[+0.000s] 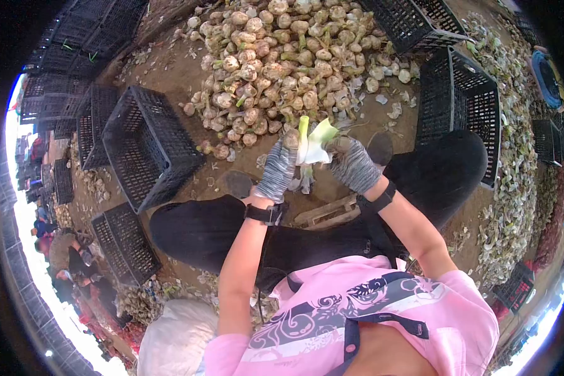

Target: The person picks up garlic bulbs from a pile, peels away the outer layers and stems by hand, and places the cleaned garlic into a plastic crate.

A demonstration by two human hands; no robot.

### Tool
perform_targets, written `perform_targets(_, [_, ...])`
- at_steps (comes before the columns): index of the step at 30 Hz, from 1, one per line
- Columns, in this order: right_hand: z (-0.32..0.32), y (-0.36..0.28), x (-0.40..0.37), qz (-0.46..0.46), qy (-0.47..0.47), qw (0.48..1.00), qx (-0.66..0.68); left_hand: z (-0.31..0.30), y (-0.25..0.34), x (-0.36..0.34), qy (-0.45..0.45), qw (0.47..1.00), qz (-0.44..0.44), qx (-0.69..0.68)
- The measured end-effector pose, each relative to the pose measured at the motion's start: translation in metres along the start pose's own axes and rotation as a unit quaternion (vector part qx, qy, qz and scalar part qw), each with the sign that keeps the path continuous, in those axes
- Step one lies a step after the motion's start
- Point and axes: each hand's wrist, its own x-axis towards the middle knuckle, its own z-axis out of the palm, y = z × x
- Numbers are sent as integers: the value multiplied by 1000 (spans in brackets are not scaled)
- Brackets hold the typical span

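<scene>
Both hands wear grey knit gloves, with dark straps at the wrists. My left hand (280,164) is closed round the left side of a white and green garlic bulb (304,150) whose cut stem points up. My right hand (352,164) pinches a broad pale-green leaf layer (321,135) that spreads from the bulb's right side. Roots or loose skin hang below the bulb. Just beyond the hands lies a large heap of garlic bulbs (282,62) on the brown ground.
Black plastic crates stand at the left (147,147) and at the right (460,94). Peeled skins (514,188) form a long pile on the right. A small wooden stool (329,213) is between my legs. A white sack (178,338) lies at lower left; people are farther left.
</scene>
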Motion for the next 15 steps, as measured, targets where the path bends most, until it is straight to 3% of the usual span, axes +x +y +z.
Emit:
perform_targets(2, [-1, 1, 1, -11, 4, 998, 67, -5, -3, 2, -27, 997, -31, -67])
perform_targets(3, [-2, -12, 6, 128, 25, 945, 299, -6, 5, 1, -53, 987, -61, -136])
perform_targets(4, [-3, -19, 10, 256, 44, 821, 508, -11, 14, -3, -78, 981, -121, -129])
perform_targets(5, [-2, -15, 11, 256, 44, 821, 508, -14, 31, -8, -102, 971, -180, -119])
perform_targets(6, [0, -11, 12, 204, 64, 905, 368, -10, 40, -8, -124, 980, -141, -67])
perform_targets(7, [0, -10, 12, 174, 71, 937, 294, -6, 44, -7, -146, 984, -101, -15])
perform_targets(8, [0, -10, 12, 146, 83, 962, 216, 1, 10, -7, 7, 997, 76, -34])
perform_targets(9, [1, -17, 11, 156, 59, 957, 236, 7, 13, -7, 7, 996, 77, -34])
perform_targets(11, [2, -19, 8, 167, 32, 952, 256, 12, 18, -7, 106, 991, 83, -20])
perform_targets(13, [3, -15, 4, 95, 44, 994, 8, 6, 11, -6, 138, 987, 68, 44])
perform_targets(14, [9, -20, 3, 4, 46, 996, -74, 7, 12, -7, 151, 978, 115, 88])
perform_targets(15, [9, -19, 3, 4, 45, 996, -74, 6, 14, -7, 164, 964, 162, 131])
